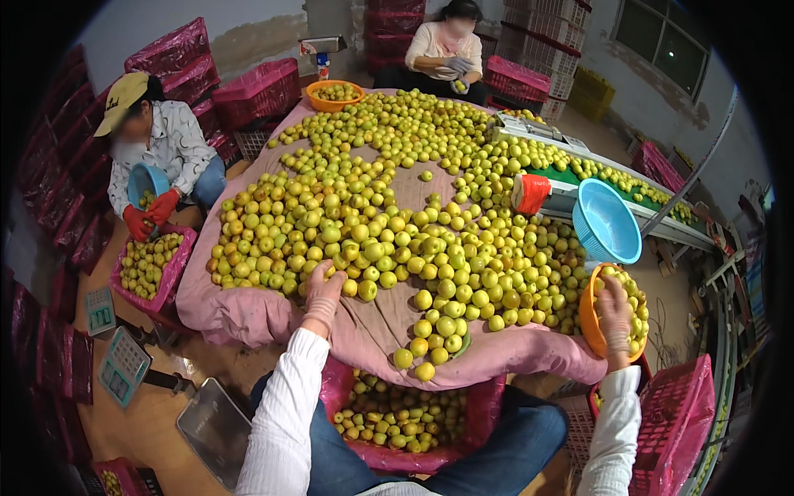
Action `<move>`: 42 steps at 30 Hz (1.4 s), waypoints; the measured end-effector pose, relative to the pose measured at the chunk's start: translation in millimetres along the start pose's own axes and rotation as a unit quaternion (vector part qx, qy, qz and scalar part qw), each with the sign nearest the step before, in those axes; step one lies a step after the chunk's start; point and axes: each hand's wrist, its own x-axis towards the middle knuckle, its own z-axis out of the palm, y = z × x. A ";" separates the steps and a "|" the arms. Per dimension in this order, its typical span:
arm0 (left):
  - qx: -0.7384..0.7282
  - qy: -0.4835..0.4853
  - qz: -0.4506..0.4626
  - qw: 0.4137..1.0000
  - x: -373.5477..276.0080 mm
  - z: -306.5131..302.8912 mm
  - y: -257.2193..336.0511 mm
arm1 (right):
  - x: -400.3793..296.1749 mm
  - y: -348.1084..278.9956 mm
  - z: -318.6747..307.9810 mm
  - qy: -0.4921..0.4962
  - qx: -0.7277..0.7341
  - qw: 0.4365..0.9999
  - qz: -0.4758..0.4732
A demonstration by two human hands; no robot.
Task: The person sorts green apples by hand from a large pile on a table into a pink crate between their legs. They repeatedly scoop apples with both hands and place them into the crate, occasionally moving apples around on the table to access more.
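Observation:
My left hand [324,288], in a thin pale glove, rests at the near edge of a broad heap of small yellow-green fruits [372,251]. Its fingers touch fruits there; whether one is held is hidden. On the right, my right hand [613,313] is blurred over an orange plastic basket [592,310] full of the same fruits, and its grip is unclear. The heap lies on a pink cloth [372,322] spread over a raised surface. Below the cloth's near edge, between my knees, a crate lined with pink plastic [412,460] holds more fruits.
A blue basket [605,220] stands beside a conveyor [657,208] carrying fruits. Two people sort fruits, one at left [164,136], one at the far side [443,49]. Scales [124,366] and a fruit-filled pink-lined crate [170,291] stand left; a pink-lined crate [673,415] stands right.

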 end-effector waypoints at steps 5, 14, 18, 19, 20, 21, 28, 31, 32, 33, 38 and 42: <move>0.096 0.057 0.085 0.990 -4.6 43.7 -6.3 | -16.1 10.3 125.3 -0.138 -0.081 0.987 0.002; -0.064 -0.099 0.075 0.990 19.2 53.7 -21.3 | 5.9 12.3 199.3 -0.050 -0.080 0.989 0.114; 0.046 -0.242 0.011 0.969 2.4 64.3 1.9 | 5.2 0.7 193.2 -0.090 -0.105 0.983 0.120; 0.030 -0.269 0.011 0.963 -2.1 68.0 2.8 | 5.2 -7.5 190.7 -0.158 -0.090 0.975 0.131; 0.022 -0.291 0.023 0.956 -9.5 68.9 1.6 | -0.1 -13.2 195.9 -0.142 -0.103 0.981 0.084; 0.012 -0.320 0.037 0.947 -18.8 71.2 11.9 | -6.9 -18.5 197.0 -0.121 -0.119 0.985 0.040; 0.145 -0.459 0.089 0.872 -51.8 54.6 38.7 | -41.1 -83.7 220.0 -0.146 -0.197 0.963 -0.109; 0.156 -0.498 0.137 0.842 -66.1 46.1 40.4 | -68.9 -96.5 225.5 -0.200 -0.124 0.961 -0.145; 0.145 -0.519 0.137 0.831 -71.1 44.8 39.3 | -79.8 -102.0 225.1 -0.192 -0.126 0.958 -0.169; 0.192 -0.504 0.201 0.817 -80.8 40.2 43.3 | -89.2 -110.0 223.9 -0.184 -0.128 0.955 -0.194; 0.201 -0.532 0.165 0.806 -88.6 -4.7 42.9 | -103.8 -151.4 212.5 -0.360 -0.152 0.895 -0.217; 0.050 -0.329 0.113 0.936 -44.5 -55.5 28.0 | -40.2 -173.3 242.6 -0.270 -0.089 0.929 -0.235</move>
